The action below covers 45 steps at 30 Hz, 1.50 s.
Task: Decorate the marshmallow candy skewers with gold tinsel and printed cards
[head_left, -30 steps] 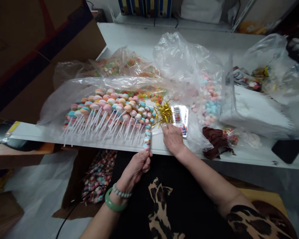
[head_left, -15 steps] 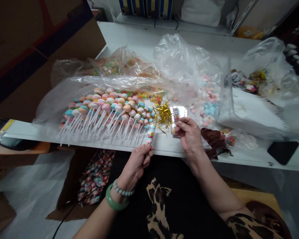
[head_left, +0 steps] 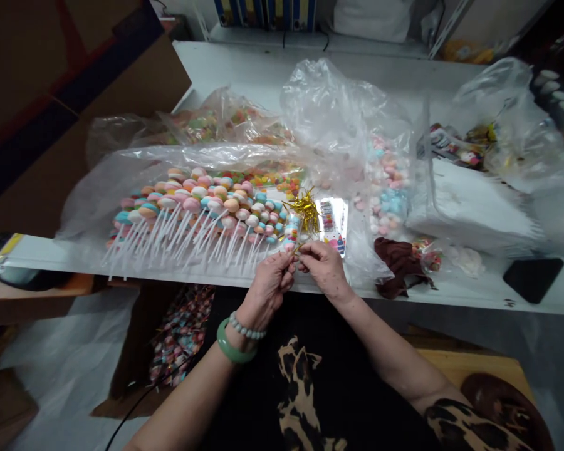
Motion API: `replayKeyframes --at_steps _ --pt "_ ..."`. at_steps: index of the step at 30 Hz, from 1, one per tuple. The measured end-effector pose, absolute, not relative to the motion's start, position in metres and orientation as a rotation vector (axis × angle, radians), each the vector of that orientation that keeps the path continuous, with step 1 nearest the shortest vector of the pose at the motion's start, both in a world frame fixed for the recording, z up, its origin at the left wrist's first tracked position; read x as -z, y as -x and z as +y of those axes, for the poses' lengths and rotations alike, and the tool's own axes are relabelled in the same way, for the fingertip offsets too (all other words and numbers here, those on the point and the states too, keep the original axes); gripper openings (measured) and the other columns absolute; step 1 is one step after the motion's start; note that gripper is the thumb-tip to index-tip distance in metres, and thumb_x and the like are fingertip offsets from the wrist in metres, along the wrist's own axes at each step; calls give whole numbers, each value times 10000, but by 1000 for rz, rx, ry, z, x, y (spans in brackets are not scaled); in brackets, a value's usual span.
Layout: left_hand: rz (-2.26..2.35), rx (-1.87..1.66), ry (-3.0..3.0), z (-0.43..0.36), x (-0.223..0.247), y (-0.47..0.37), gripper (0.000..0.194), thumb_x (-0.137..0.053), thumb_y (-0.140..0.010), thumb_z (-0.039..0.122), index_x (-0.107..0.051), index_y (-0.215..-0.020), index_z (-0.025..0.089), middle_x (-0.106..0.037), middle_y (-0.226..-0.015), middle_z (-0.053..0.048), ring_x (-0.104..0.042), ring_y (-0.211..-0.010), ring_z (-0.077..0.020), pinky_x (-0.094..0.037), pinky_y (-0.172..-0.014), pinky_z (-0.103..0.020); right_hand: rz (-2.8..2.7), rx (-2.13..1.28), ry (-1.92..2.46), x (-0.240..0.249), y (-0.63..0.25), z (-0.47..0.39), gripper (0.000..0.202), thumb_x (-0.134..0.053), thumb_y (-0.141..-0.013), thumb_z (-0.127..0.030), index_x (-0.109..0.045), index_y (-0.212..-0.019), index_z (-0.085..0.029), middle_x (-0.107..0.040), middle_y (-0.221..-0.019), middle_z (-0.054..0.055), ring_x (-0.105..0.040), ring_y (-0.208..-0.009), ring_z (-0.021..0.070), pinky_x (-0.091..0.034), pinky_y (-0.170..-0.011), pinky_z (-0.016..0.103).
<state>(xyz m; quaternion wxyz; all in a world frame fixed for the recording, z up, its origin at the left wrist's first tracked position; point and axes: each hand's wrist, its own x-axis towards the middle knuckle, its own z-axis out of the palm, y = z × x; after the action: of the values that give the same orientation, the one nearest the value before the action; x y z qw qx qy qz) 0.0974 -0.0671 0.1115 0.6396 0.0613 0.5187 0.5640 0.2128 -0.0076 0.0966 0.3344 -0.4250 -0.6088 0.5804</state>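
My left hand (head_left: 273,275) is pinched around the base of a wrapped candy stick (head_left: 291,230), whose colourful stacked pieces point up and away from me. Close beside it, my right hand (head_left: 323,266) pinches a thin gold twist tie (head_left: 299,248) at the neck of the wrapper. Just behind the hands lies a pile of gold ties (head_left: 306,205). To its right is a stack of printed cards (head_left: 339,219). Many marshmallow skewers (head_left: 192,203) with white sticks lie in rows on the left, on a clear plastic sheet.
Clear bags of candy (head_left: 389,181) stand behind the cards. On the right are white wrappers (head_left: 470,203), a brown cloth (head_left: 397,263) and a black phone-like object (head_left: 533,279). A cardboard box (head_left: 122,81) rises at the left; another box (head_left: 181,335) of wrapped candies is below.
My right hand has moved left from the cards and gold pile to meet my left hand, with a gold tie now at the wrapper's neck. The view has shifted slightly.
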Motion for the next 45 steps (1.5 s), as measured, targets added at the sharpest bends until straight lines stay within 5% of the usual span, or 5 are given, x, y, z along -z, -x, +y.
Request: replayKeyframes --at_steps 7,15,25,31,45 --pt "1229 -1305 -165 -70 -106 -96 368 -788 -613 392 -571 -724 117 -523 -495 64 -282 -280 3 -164 -303 -148 -1971 -1220 1085 -93 -219 -6 136 -525 -720 -142 -623 -654 -209 -577 -724 22 -564 -757 176 -453 -743 316" --pt "1305 -1222 -166 -78 -104 -96 255 -734 -615 290 -527 -616 141 -430 -428 80 -248 -297 3 -119 -308 -147 -1349 -1938 896 -117 -215 -21 87 -590 -757 -271 -614 -798 -198 -497 -568 -54 -443 -479 95 -357 -489 226" --pt "1195 -1193 -230 -84 -110 -96 407 -826 -585 415 -569 -724 131 -435 -460 88 -262 -307 0 -155 -320 -159 -1577 -1417 1207 -103 -214 -27 72 -576 -755 -215 -635 -716 -205 -615 -640 -29 -502 -486 108 -405 -470 230" --pt "1246 -1244 -277 -83 -107 -100 458 -818 -604 465 -472 -637 165 -408 -459 92 -279 -326 -8 -161 -335 -162 -1784 -963 1083 -106 -210 -38 172 -507 -815 -154 -657 -768 -225 -701 -849 36 -641 -851 181 -500 -814 318" --pt "1115 -1107 -554 -94 -118 -90 422 -702 -732 524 -540 -640 145 -375 -486 71 -262 -417 -25 -152 -402 -179 -1342 -2140 951 -106 -233 -22 363 -767 -651 -252 -609 -973 -196 -576 -649 -57 -448 -472 77 -336 -426 202"
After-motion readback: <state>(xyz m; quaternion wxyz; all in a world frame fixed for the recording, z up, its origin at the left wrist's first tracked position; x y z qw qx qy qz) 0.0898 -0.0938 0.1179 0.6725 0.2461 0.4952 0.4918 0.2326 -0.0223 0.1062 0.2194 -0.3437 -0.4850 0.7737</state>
